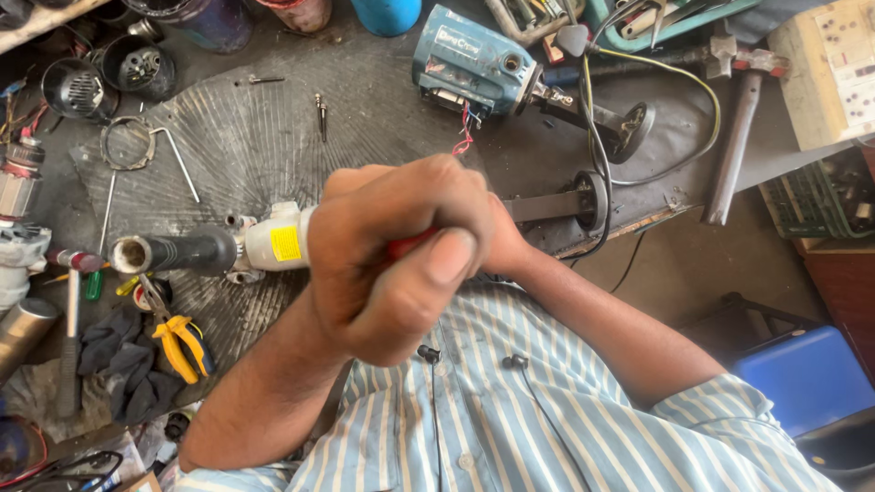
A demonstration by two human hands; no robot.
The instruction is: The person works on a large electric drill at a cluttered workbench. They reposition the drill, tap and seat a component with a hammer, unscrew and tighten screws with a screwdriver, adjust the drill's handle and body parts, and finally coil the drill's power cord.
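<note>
My left hand (383, 246) and right hand (497, 241) clamp together around a red-handled power tool (273, 244); it looks heavy and rigid, best gripped by its black side handle (178, 252)

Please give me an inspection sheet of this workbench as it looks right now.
Surface: dark, grimy workbench, worn in a fan pattern.
Job's things: white power tool with black side handle; a red part shows inside the grip.
Clutter: yellow-handled pliers, dark rag, hammer, blue power tool, wire ring.
Hands: left hand clenched around the tool; right hand mostly hidden behind it.
Cables: black and yellow leads loop by the blue tool; earphone cord on the striped shirt.
Surroundings: blue seat, green crate.
</note>
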